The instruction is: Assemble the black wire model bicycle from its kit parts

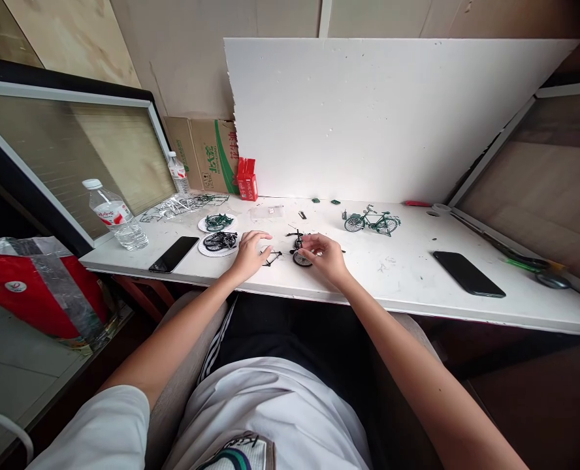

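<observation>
My left hand (252,254) is just above the white table, thumb and fingers apart with nothing between them. Beside its fingertips lies a thin black toy bicycle frame (273,259). Over a group of small black bicycle parts reaches my right hand (326,257), its thumb and forefinger curved but apart. A spoked black wheel (302,258) lies by its thumb; whether the fingers touch the parts is hard to tell. An assembled green model bicycle (371,222) stands upright farther right. Left of my hands, one white plate (202,247) bears black parts and another (202,225) green ones.
Black phones lie at the left (174,254) and right (468,273). Water bottles (118,215), a cardboard box (206,153) and a red carton (247,179) stand at the left. Empty part frames (182,207) lie behind the plates. A white board (392,117) leans at the back.
</observation>
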The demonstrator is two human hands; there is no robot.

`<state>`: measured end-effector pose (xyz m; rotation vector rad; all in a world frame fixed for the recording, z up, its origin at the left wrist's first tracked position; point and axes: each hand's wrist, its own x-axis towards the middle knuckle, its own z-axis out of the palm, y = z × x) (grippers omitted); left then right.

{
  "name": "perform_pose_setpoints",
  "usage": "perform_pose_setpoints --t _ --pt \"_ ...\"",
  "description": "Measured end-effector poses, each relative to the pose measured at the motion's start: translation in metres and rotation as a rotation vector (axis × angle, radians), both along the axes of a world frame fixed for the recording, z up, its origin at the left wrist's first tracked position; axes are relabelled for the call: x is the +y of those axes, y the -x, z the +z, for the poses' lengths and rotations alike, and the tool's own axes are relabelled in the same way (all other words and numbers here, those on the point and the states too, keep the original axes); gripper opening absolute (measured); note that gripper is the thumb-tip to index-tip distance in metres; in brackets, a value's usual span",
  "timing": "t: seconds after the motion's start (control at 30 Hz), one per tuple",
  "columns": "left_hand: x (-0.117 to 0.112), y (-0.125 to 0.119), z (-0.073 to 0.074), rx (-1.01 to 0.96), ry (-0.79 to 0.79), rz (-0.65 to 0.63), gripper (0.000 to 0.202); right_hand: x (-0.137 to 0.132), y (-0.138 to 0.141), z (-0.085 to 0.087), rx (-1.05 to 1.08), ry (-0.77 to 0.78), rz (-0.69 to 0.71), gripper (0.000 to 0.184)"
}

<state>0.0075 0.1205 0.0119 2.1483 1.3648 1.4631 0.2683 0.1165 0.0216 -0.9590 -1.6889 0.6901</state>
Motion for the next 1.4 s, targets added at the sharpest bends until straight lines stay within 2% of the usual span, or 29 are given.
perform_pose_setpoints --t 0.07,0.2,0.3,0.53,0.6,0.73,0.8,0.87,0.93,1.03,1.23,1.33,1.4 --pt "-0.009 -0.009 0.007 -0.031 0.015 -0.068 0.025 -0.002 0.003 0.001 0.001 0.001 0.037 0.036" --pt "-0.023 -0.029 0.015 -0.26 0.285 -0.314 0.051 -0.008 0.013 0.004 -0.029 -0.026 0.122 0.031" --pt "-0.027 -0.038 0.017 -0.378 0.393 -0.409 0.058 -0.013 0.018 0.005 -0.039 -0.066 0.159 0.03" --pt "-0.025 -0.036 0.019 -0.524 0.509 -0.408 0.067 -0.017 0.018 0.011 -0.038 -0.06 0.233 0.042" --pt "-0.026 -0.035 0.021 -0.553 0.535 -0.404 0.068 -0.017 0.015 0.015 -0.058 -0.078 0.184 0.041" --pt "-0.029 -0.032 0.027 -0.576 0.572 -0.393 0.064 -0.014 0.002 0.025 -0.062 -0.107 -0.026 0.037" --pt "-0.03 -0.03 0.031 -0.582 0.584 -0.399 0.061 -0.01 -0.009 0.028 -0.122 -0.094 -0.06 0.032" --pt "-0.03 -0.027 0.033 -0.578 0.591 -0.405 0.06 -0.004 -0.02 0.029 -0.246 -0.085 -0.038 0.024" --pt "-0.03 -0.024 0.035 -0.556 0.594 -0.41 0.06 0.0 -0.029 0.025 -0.389 -0.092 0.007 0.021" --pt "-0.029 -0.022 0.036 -0.513 0.612 -0.429 0.061 0.004 -0.033 0.014 -0.508 -0.134 0.044 0.029" --pt "-0.03 -0.022 0.034 -0.468 0.65 -0.467 0.059 0.011 -0.029 -0.005 -0.54 -0.274 -0.014 0.057" --pt "-0.029 -0.022 0.033 -0.454 0.65 -0.489 0.059 0.013 -0.031 -0.007 -0.561 -0.297 -0.035 0.06" --pt "-0.029 -0.02 0.033 -0.435 0.65 -0.513 0.058 0.014 -0.033 -0.008 -0.572 -0.291 -0.031 0.056"
